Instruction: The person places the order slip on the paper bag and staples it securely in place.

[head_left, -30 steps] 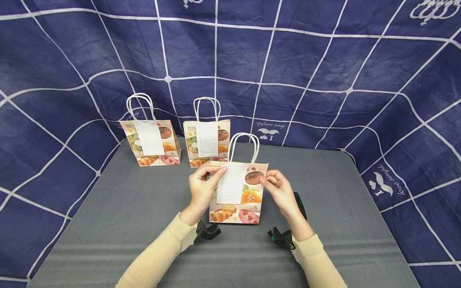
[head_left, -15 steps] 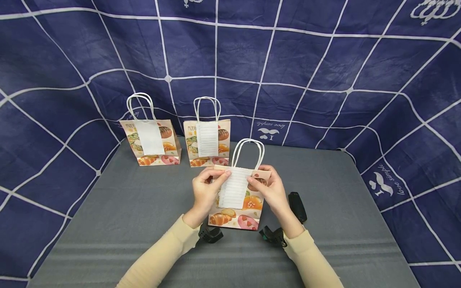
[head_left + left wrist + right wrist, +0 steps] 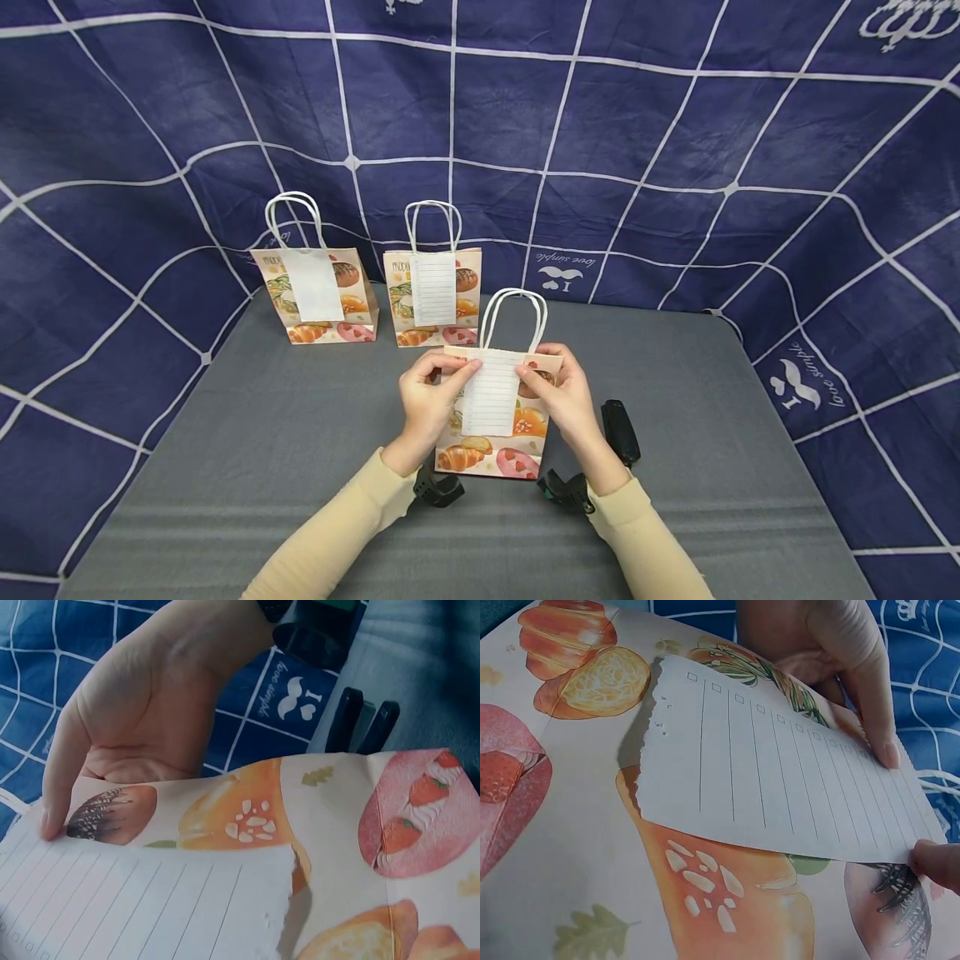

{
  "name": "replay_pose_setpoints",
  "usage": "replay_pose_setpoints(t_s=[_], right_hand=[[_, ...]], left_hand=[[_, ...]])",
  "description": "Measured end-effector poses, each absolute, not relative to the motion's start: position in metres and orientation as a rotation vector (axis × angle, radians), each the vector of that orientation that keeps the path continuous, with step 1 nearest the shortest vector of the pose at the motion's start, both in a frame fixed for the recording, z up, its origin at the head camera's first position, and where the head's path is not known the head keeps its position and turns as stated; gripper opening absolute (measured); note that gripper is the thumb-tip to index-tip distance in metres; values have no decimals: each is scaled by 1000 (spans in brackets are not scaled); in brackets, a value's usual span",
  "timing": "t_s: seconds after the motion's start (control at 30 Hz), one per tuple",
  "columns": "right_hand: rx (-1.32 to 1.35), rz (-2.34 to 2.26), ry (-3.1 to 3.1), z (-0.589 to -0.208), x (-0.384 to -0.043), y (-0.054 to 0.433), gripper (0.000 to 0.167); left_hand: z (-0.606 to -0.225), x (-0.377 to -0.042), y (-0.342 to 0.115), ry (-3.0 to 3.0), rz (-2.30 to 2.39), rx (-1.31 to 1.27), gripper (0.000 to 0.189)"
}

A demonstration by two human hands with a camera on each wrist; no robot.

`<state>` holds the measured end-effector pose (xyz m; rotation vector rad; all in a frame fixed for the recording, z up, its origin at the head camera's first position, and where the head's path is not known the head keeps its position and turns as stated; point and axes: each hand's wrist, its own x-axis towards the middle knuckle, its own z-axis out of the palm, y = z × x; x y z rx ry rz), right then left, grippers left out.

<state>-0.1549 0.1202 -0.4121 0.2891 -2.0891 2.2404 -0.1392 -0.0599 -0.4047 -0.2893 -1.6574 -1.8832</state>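
Note:
A paper gift bag (image 3: 487, 462) printed with bread and pastries stands at the middle of the table, its white twisted handles (image 3: 513, 296) upright. A lined paper sheet (image 3: 491, 396) with a torn bottom edge hangs over its front. My left hand (image 3: 427, 396) pinches the bag's top left, thumb on the sheet's left edge. My right hand (image 3: 566, 400) pinches the top right, its thumb on the sheet's right edge and its fingers behind the bag. In the right wrist view, the sheet's lower end (image 3: 675, 742) stands off the bag and casts a shadow.
Two matching bags stand behind to the left, the left one (image 3: 360, 308) with a blank white sheet (image 3: 313, 287), the other (image 3: 468, 304) with a lined sheet (image 3: 433, 287). A black elongated object (image 3: 620, 432) lies right of my right hand. Blue checked cloth (image 3: 637, 125) surrounds the grey table (image 3: 712, 417).
My right hand has moved from the bag's right edge inward to the sheet's edge. The bag has come slightly toward me, and the sheet hangs straighter.

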Motion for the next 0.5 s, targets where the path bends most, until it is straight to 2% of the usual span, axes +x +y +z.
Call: replay_pose_setpoints(t_s=[0.2, 0.4, 0.5], right_hand=[[317, 2219, -2113, -411, -153, 122, 31], [361, 2202, -2108, -413, -152, 123, 31], [396, 2194, -2111, -413, -152, 124, 30]], left_hand=[[-406, -139, -61, -1675, -1811, -330, 17], [-407, -139, -61, -1665, -1780, -324, 42], [-406, -140, -62, -1681, -1786, -341, 48]])
